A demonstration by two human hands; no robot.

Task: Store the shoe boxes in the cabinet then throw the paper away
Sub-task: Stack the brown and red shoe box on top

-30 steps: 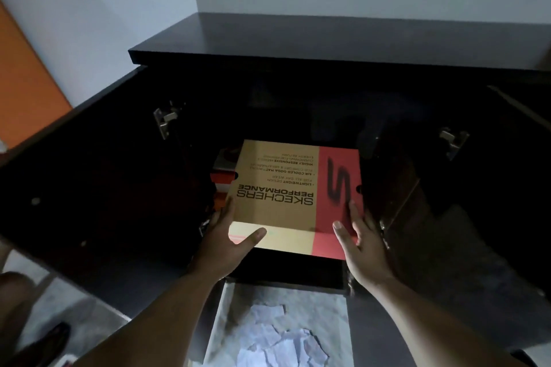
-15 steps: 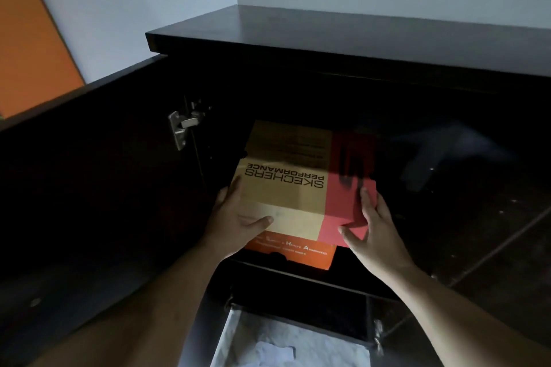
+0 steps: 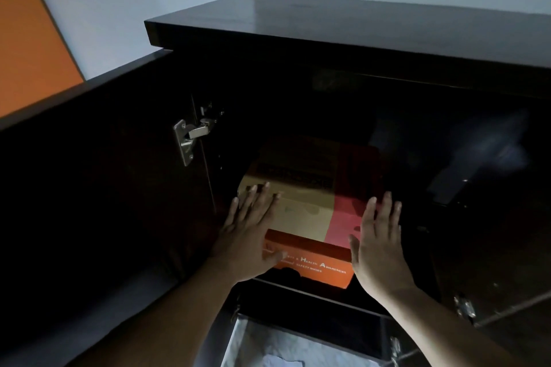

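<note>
A tan and red shoe box lies inside the dark cabinet, stacked on an orange shoe box that sticks out a little at the front. My left hand is flat with fingers spread, pressed against the front left corner of both boxes. My right hand is flat and open beside the right front of the stack, fingers apart, holding nothing. White crumpled paper shows on the floor at the bottom edge.
The left cabinet door stands open with a metal hinge near the boxes. The right door is open too. An orange wall panel is at the far left. The cabinet interior is very dark.
The tan box has slid deeper into the cabinet on top of the orange box. Both hands have flattened out from gripping its front corners.
</note>
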